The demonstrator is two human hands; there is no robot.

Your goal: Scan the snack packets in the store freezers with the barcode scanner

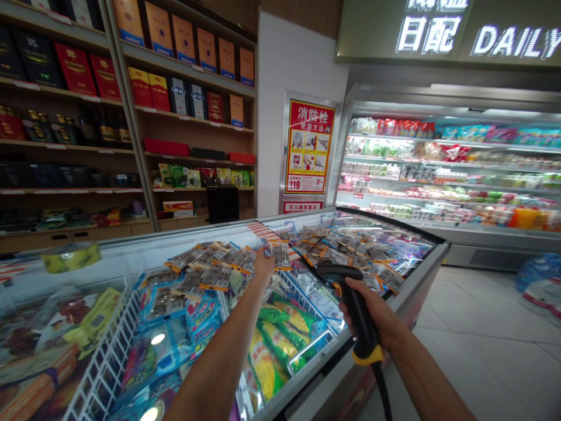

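Packets (217,276) atop freezer (418,286), bags (274,342) inside

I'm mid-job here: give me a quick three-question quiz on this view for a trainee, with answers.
1. Fill in: the right hand holds a black-and-yellow ____.
2. True or false: the red poster hangs on the white wall beyond the freezer.
3. Choose: the left hand is at
A) the red poster
B) the small packets
C) the floor

Key: 1. scanner; 2. true; 3. B.
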